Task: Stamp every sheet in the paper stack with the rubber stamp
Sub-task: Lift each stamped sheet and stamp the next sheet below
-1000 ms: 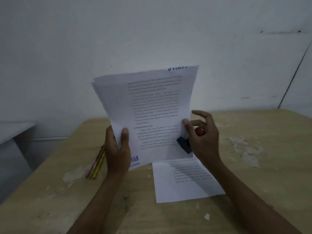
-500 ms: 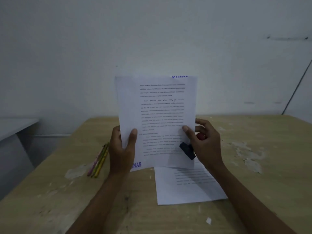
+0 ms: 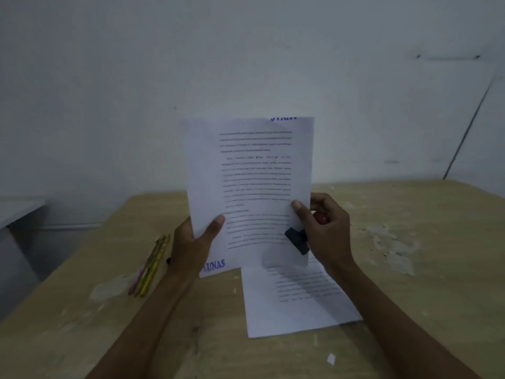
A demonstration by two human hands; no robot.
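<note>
I hold a thin stack of printed sheets (image 3: 251,170) upright above the table, between both hands. A blue "LUNAS" stamp mark shows at its lower left corner, another blue mark at its top edge. My left hand (image 3: 191,242) grips the stack's lower left edge, thumb in front. My right hand (image 3: 325,231) pinches the lower right edge with its thumb and also holds the rubber stamp (image 3: 299,239), whose dark base points down-left and red knob sits in the fingers. One printed sheet (image 3: 295,305) lies flat on the table below.
The wooden table (image 3: 410,269) has worn pale patches on the right. Several coloured pencils (image 3: 150,266) lie left of my left hand. A small paper scrap (image 3: 331,358) sits near the front. A white wall stands close behind, and a grey surface (image 3: 16,209) at far left.
The held sheets were fanned and tilted left; now they are squared together and upright. Both hands have shifted slightly with them. The stamp stays in my right hand.
</note>
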